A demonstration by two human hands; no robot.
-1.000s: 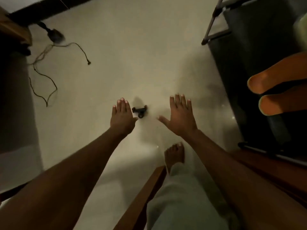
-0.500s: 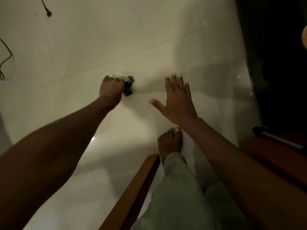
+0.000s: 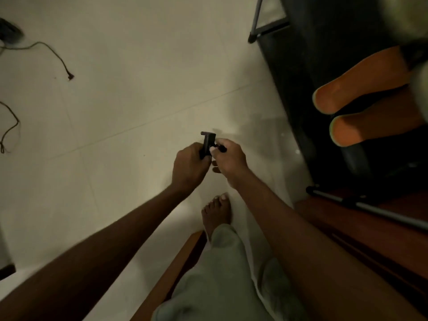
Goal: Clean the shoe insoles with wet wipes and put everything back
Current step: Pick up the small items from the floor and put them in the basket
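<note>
Above the floor, two hands (one black clamp), two insoles.

Both my arms reach forward and down, forearms converging so the hands meet. My left hand is fisted, back toward me, fingers curled round a small black clamp that juts out past the knuckles. My right hand sits just beside it, fingertips pinching the clamp's side. My bare foot stands below the grip.
</note>
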